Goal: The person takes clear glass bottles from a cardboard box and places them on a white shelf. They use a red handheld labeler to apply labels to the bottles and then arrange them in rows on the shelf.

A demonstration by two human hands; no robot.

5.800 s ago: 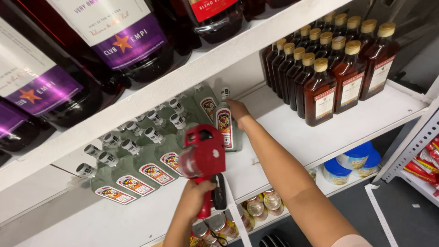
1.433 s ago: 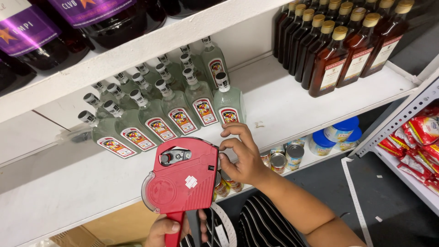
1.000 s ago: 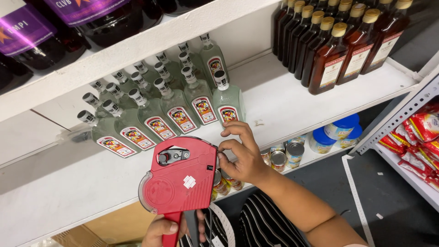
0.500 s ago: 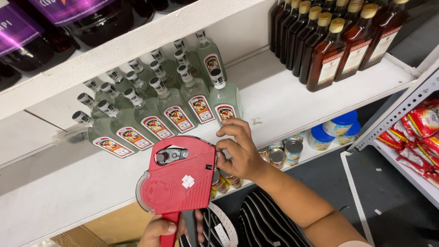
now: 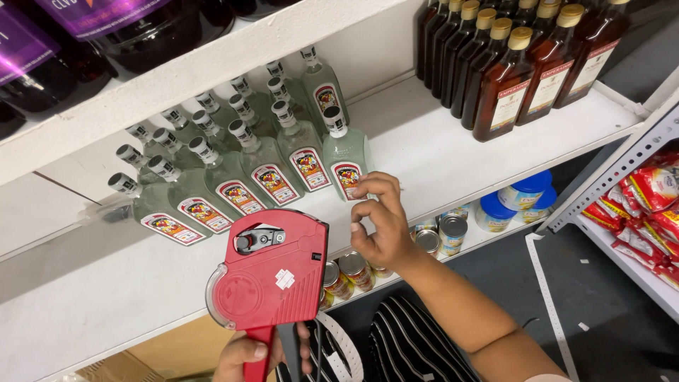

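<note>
One white shelf (image 5: pixel 453 152) carries about thirteen clear green-tinted bottles (image 5: pixel 265 159) in rows, and roughly a dozen amber bottles (image 5: pixel 509 71) stand well apart at its far end. One red price-label gun (image 5: pixel 272 272) is held upright in front of the shelf edge, the left hand (image 5: pixel 251 354) closed around its handle. The right hand (image 5: pixel 382 223) hovers just beside the gun's top, thumb and forefinger pinched together, curled fingers near the front bottle (image 5: pixel 346 152); whether it holds anything cannot be told.
</note>
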